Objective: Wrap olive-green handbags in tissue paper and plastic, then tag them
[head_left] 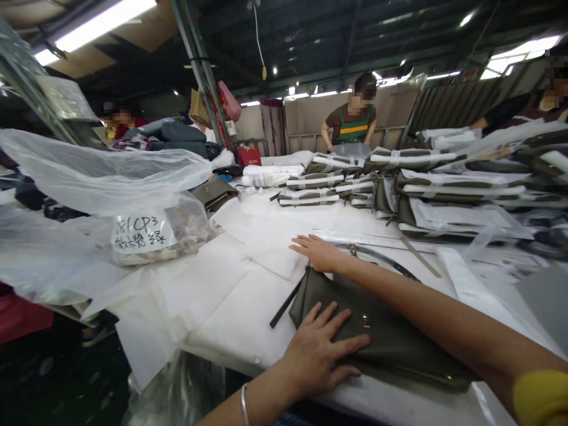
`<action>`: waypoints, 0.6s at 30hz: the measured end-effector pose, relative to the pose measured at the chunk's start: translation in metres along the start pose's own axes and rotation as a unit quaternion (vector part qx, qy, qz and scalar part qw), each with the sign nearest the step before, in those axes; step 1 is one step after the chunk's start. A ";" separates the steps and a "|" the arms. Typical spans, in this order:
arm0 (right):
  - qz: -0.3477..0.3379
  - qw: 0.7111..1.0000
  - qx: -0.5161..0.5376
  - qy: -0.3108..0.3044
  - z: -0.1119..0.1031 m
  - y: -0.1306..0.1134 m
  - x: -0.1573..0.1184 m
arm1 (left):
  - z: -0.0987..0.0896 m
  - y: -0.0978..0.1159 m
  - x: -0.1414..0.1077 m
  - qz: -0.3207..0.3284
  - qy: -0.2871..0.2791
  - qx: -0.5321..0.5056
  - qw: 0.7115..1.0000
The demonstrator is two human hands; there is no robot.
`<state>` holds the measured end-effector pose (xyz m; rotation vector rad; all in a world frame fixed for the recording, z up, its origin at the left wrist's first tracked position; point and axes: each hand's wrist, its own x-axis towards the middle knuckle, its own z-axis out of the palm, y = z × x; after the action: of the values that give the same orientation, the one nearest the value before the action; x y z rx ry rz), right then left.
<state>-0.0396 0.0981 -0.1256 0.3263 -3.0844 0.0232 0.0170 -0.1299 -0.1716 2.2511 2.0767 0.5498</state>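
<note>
An olive-green handbag [381, 331] with a small gold emblem lies flat on the white worktable. Its dark strap [386, 257] with a buckle curves behind it, and a zip-end tab [286, 305] sticks out at the left. My left hand [317, 349], a silver bangle on its wrist, presses on the bag's front with fingers spread. Across the bag reaches my right arm; my right hand [322, 251] is at the bag's far left corner, fingers stretched over the white sheets [275, 251]. Its palm is partly hidden, and I see nothing held in it.
Stacks of similar bags [461, 186] with white wrapping stand at the back right. To the left is a clear plastic bag [164, 231] with handwriting. Behind it lies another olive bag [215, 192]. A co-worker [352, 115] stands across the table, others at the sides.
</note>
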 end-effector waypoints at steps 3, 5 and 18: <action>-0.013 1.000 -0.005 -0.019 0.017 0.018 0.038 | -0.001 0.000 -0.002 -0.003 0.018 0.000 1.000; -0.028 0.999 -0.005 -0.018 0.025 0.025 0.052 | -0.002 0.001 -0.004 -0.003 0.025 -0.005 1.000; -0.028 0.983 -0.042 0.175 -0.057 0.036 0.004 | -0.005 0.001 -0.004 -0.008 0.032 0.011 0.999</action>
<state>-0.0489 0.1341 -0.0693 0.3607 -2.7177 -0.0466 0.0165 -0.1347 -0.1673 2.2549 2.1387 0.6108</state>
